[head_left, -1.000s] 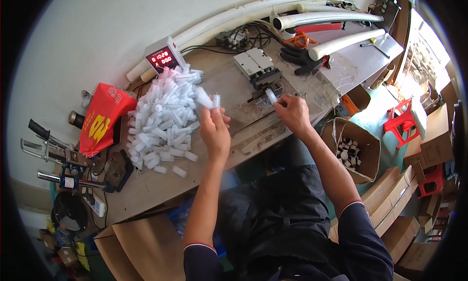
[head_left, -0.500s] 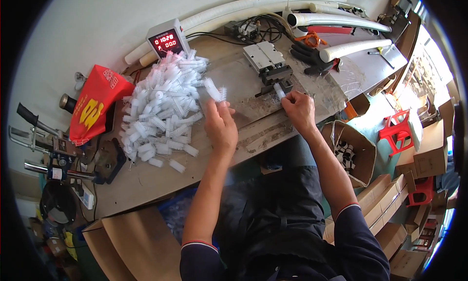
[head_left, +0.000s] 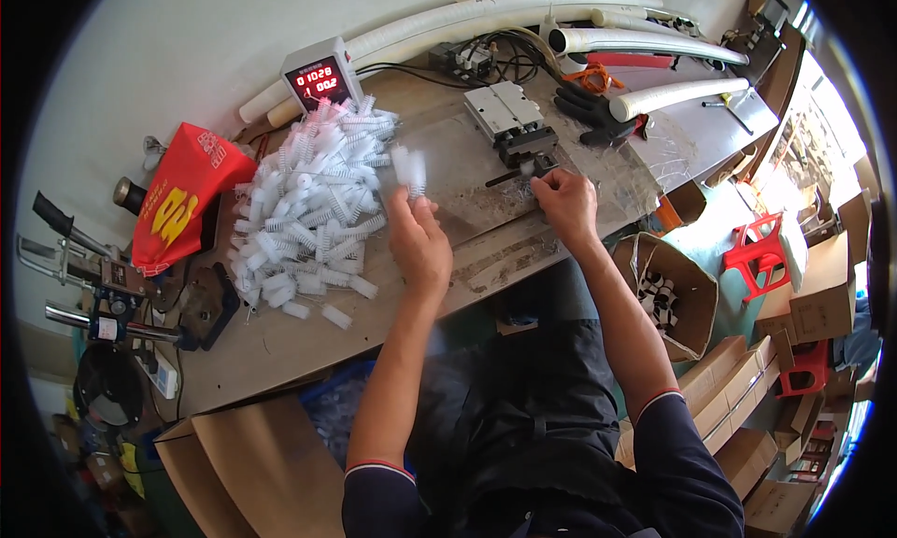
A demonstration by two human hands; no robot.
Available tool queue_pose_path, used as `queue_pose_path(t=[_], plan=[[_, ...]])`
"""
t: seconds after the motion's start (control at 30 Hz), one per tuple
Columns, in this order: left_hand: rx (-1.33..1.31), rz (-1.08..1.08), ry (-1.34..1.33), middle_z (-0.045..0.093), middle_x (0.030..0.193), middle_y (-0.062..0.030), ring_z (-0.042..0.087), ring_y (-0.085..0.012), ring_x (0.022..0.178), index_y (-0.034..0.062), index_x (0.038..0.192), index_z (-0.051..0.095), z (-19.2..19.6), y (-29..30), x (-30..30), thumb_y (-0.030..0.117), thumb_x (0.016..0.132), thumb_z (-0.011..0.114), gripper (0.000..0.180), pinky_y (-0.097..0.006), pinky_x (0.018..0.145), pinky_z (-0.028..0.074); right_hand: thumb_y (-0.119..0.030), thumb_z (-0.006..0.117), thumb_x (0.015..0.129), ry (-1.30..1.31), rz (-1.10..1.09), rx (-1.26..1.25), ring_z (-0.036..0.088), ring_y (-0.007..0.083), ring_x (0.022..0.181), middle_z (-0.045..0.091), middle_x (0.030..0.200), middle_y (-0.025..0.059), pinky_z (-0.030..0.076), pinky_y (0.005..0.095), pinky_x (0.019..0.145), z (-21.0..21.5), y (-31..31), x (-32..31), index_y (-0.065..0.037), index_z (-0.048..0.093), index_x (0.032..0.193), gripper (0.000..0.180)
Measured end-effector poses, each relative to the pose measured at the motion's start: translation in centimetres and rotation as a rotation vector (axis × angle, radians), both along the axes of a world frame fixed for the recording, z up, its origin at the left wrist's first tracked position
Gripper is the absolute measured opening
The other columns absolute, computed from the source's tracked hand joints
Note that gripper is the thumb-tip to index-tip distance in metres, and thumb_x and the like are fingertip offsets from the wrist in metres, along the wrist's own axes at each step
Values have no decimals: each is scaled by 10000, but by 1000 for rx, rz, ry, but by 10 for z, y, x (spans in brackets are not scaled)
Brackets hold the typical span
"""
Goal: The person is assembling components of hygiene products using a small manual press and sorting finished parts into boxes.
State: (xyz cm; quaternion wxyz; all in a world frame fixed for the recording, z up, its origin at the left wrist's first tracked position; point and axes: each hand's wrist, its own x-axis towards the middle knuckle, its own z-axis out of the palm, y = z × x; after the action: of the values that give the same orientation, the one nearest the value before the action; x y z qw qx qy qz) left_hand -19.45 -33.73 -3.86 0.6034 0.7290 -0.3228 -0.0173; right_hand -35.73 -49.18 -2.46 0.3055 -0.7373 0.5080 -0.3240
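In my left hand [head_left: 420, 244], one or two small white bristle brushes [head_left: 409, 167] stick up from the fingertips, blurred by motion. A big heap of the same white brushes [head_left: 313, 197] lies on the table just left of that hand. My right hand [head_left: 568, 205] is closed in a pinch at the dark jaws of a small clamping device [head_left: 525, 146] with a pale metal top. A whitish bit of a brush shows at those jaws by the fingertips; the fingers hide most of it.
Behind the heap stands a counter box with red digits [head_left: 322, 76]. A red bag [head_left: 192, 197] sits at the left. Black gloves [head_left: 598, 113] and long white tubes [head_left: 645, 41] lie at the back. An open carton [head_left: 687, 290] stands below the table's right side.
The white brush at my right fingertips shows much less at the jaws than before. My left hand's brushes shifted slightly and blurred. The counter's lower row of digits has changed.
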Motion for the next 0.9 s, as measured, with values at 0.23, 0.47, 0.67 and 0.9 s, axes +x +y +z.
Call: queue_pose_path(t=[0.23,0.47,0.67,0.9], plan=[[-5,39,-150,708,975,-175,692,-375,915,18,1243,543,-7,-3,-3,143,1067,511,218,-462,816,522,-313,699,840,-52,-57,-62,705,380,788,709,770,183,542,456,748,-6,4,-3,-56,743,863,262],[250,-92,-233,687,1061,-235,662,-448,968,26,1223,542,13,-31,-20,161,1066,501,211,-523,838,503,-282,735,850,-158,-69,-98,655,226,636,679,691,128,510,369,646,-12,5,-8,-23,718,852,259],[365,-149,-383,662,1064,-218,632,-437,1020,36,1180,558,22,-58,-43,141,1028,551,185,-535,851,496,-295,711,850,-205,-50,-28,709,377,755,707,749,167,554,449,729,-6,12,-5,-61,725,843,234],[295,-172,-566,659,1020,-191,626,-415,1002,41,1153,558,7,-73,-57,118,994,594,180,-526,825,495,-307,740,844,-224,-37,-74,720,369,757,715,754,171,561,456,725,-13,9,-6,-73,741,848,234]])
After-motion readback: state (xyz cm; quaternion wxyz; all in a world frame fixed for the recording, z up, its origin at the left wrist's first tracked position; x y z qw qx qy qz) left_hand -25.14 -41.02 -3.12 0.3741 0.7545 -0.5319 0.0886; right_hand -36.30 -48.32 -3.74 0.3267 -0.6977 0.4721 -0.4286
